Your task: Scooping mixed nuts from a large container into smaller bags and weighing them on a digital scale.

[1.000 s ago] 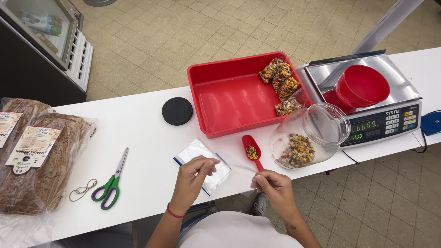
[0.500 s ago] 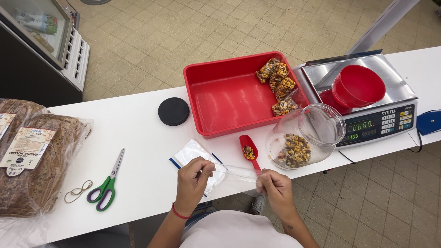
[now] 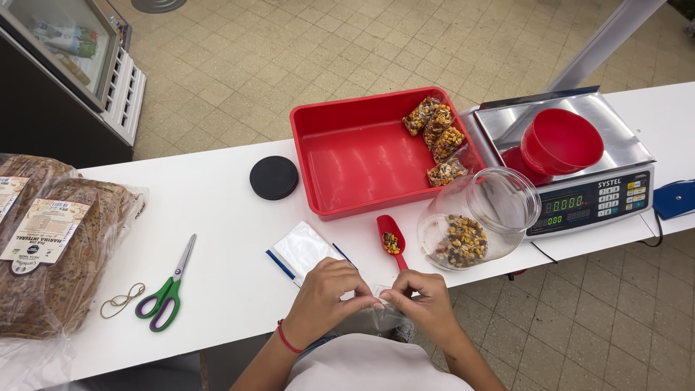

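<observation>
My left hand [image 3: 327, 295] and my right hand [image 3: 425, 297] meet at the table's near edge, both pinching a small clear plastic bag [image 3: 381, 298] between them. Just beyond my left hand lies a stack of clear bags with a blue strip [image 3: 302, 248]. A red scoop [image 3: 391, 238] with some nut mix lies on the table just past my right hand. To its right a clear jar [image 3: 479, 219] lies tilted on its side, with nut mix inside.
A red tray [image 3: 347, 156] holds several filled snack bags [image 3: 437, 137] in its right corner. A scale [image 3: 595, 195] carries a red bowl [image 3: 562, 140]. A black lid [image 3: 274, 177], green scissors [image 3: 166, 293], rubber bands [image 3: 120, 300] and bagged bread [image 3: 47, 246] lie to the left.
My hands have come together at the table's near edge, closing on the small clear bag. The view has shifted slightly; the other things have not moved.
</observation>
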